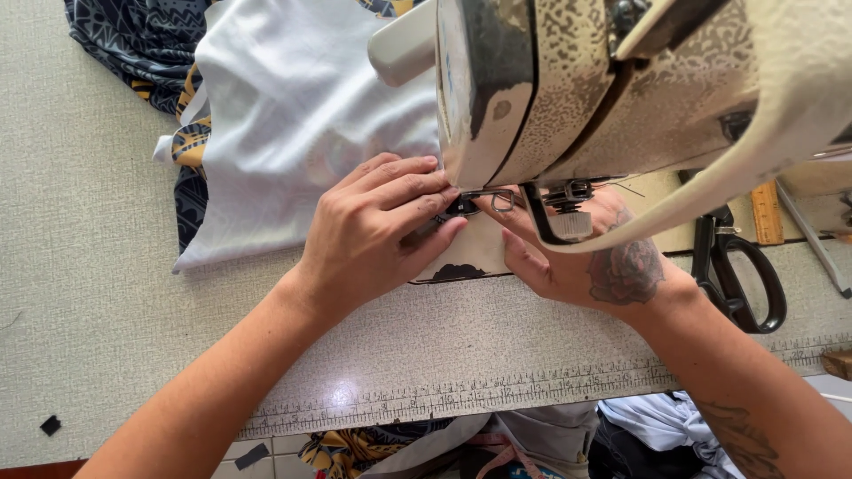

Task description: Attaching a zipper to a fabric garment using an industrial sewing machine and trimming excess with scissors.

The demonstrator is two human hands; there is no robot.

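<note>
Head view: white fabric (293, 124) under left hand (373, 226) grip.

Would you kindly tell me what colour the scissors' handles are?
Black; the scissors lie right of the right hand, seen in the head view.

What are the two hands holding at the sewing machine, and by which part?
Both the left hand and the right hand press the white fabric flat at its near edge, beside the needle area. Neither lifts it.
</note>
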